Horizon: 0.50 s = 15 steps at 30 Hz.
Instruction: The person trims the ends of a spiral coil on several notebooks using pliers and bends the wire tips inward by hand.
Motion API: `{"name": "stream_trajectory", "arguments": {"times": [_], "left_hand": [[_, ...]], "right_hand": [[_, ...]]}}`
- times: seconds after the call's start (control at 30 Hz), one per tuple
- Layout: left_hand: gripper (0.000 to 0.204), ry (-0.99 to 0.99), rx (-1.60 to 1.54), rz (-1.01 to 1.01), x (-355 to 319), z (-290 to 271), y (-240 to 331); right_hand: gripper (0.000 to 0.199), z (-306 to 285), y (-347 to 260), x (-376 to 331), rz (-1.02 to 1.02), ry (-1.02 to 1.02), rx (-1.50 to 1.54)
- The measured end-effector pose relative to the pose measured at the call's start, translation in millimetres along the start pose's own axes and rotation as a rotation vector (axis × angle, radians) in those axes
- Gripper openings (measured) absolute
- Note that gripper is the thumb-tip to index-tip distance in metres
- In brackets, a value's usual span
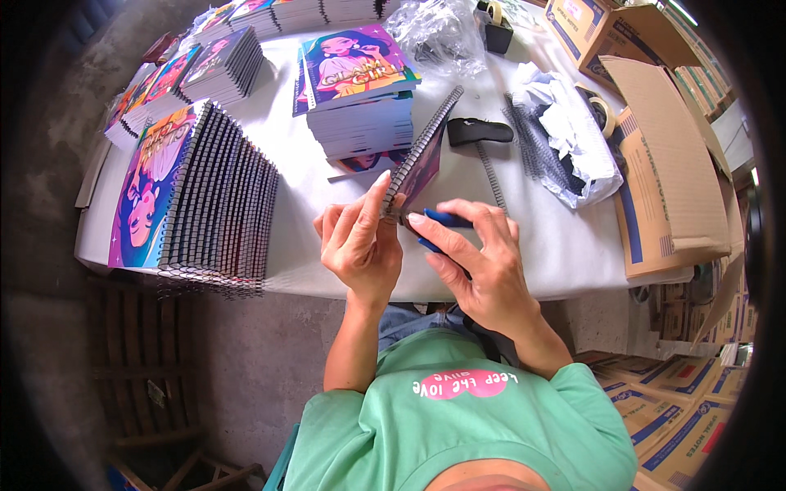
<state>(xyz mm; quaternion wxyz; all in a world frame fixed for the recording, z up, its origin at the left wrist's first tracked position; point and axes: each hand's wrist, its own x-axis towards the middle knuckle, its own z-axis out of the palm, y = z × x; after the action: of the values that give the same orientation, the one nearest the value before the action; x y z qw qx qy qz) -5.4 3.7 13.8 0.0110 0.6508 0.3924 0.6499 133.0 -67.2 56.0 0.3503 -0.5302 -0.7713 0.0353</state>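
Note:
A spiral notebook (423, 173) with a purplish cover stands tilted above the table, its black coil edge turned up. My left hand (360, 241) pinches it at the near end of the coil, index finger lying along the spine. In my right hand (487, 266) are pliers with blue handles (447, 219), their jaws at that same coil end and partly hidden by my fingers. Just beyond stands a stack of coverless-edged booklets (360, 123) with bright illustrated covers. To the left, several coil-bound notebooks (221, 196) form a tall leaning pile at the table edge.
A black padded object (481, 131) and a loose coil (491, 173) lie right of the notebook. Beyond them are a plastic bag of black coils (565, 135), an open cardboard box (667, 188), crumpled clear plastic (438, 37) and a tape dispenser (498, 37). More notebook stacks (221, 69) stand far left.

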Motion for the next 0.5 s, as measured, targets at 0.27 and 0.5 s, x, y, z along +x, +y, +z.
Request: {"name": "stream_trajectory", "arguments": {"times": [0.27, 0.5], "left_hand": [[0.045, 0.047, -0.032, 0.084, -7, 3, -8], [0.050, 0.255, -0.819, -0.585, 9, -13, -15]], "right_hand": [[0.040, 12, -2, -6, 0.580, -0.319, 1.462], [0.044, 45, 52, -69, 0.236, -0.214, -0.202]]}}
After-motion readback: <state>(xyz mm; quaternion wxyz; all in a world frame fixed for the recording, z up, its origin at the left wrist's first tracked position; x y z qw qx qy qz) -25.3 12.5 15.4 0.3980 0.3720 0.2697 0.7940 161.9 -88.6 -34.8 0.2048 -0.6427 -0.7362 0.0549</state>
